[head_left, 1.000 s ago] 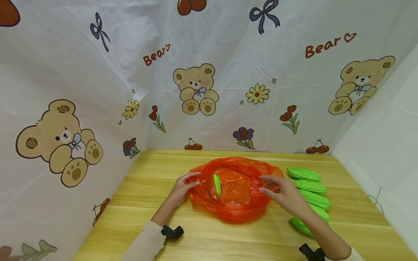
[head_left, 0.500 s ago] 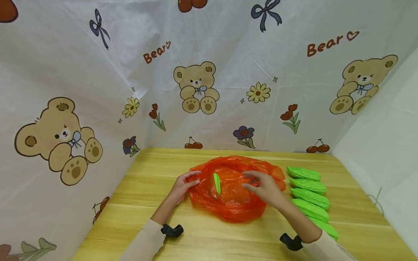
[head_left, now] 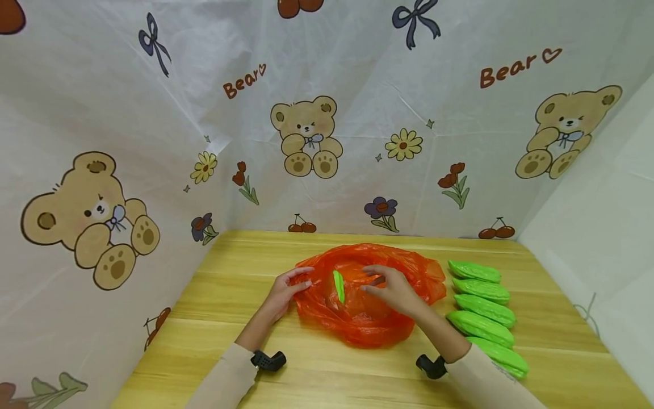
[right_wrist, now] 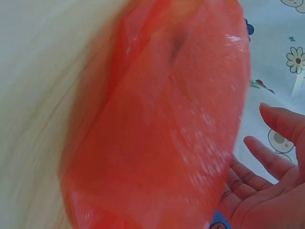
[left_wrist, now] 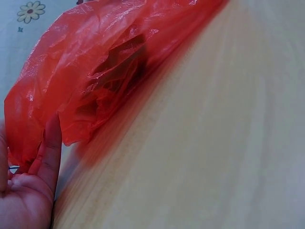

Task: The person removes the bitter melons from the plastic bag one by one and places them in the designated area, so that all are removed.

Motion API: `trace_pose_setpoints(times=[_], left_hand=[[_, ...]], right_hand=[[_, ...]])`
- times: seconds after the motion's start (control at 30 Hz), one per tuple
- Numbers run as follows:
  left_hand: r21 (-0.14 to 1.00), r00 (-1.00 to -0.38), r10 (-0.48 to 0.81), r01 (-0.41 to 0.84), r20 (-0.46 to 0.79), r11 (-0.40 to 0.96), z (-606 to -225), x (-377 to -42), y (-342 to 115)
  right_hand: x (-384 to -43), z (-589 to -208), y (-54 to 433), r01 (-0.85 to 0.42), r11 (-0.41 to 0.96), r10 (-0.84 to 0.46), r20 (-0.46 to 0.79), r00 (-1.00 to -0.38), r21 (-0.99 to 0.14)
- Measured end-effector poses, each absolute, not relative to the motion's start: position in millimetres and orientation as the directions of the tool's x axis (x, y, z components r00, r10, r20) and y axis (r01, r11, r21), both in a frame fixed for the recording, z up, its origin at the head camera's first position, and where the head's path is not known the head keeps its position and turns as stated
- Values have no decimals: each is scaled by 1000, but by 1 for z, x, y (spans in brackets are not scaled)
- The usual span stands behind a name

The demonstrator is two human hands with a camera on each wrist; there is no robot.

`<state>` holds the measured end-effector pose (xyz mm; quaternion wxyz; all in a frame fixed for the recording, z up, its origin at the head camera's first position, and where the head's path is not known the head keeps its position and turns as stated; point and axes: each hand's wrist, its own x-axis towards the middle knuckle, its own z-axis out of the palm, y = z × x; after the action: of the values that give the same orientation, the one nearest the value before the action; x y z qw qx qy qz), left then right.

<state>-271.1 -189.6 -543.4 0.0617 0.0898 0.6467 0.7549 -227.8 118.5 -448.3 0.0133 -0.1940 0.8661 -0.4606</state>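
A red plastic bag (head_left: 368, 335) stands on the wooden table with its mouth spread wide. My left hand (head_left: 282, 291) holds the bag's left rim, with thumb and fingers on either side of the film; in the left wrist view part of the fingers shows behind the red plastic (left_wrist: 71, 86). Over the right half of the mouth hovers my right hand (head_left: 397, 291), its thumb and fingers apart with nothing between them. A bright green strip (head_left: 339, 287) shows inside the bag at the left. Beside the bag, several green, bumpy bitter melons (head_left: 482, 309) lie in a row.
The table (head_left: 327, 380) meets a printed cloth wall (head_left: 357, 210) at its back edge. A plain white sheet (head_left: 603, 244) hangs on the right, with a thin loop of cord (head_left: 590, 318) near it. Black wrist cameras (head_left: 269, 361) sit on both forearms.
My right hand has moved left from the bag's right rim to over its mouth, and more of the bitter melons now shows. The left hand stays at the left rim.
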Motion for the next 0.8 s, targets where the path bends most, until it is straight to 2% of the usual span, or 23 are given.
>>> trace_pose_setpoints(times=[0.2,0.8], left_hand=[[985,-976,213,4,41,-173,-544,-271,-190],[982,-974,220,3,46,-189,-542,-272,-191]], right_hand=[[-233,-456,106,-295,495,-358,118,-926,-817],[-245,-474,81,-258,397,-354,112,-928,-881]])
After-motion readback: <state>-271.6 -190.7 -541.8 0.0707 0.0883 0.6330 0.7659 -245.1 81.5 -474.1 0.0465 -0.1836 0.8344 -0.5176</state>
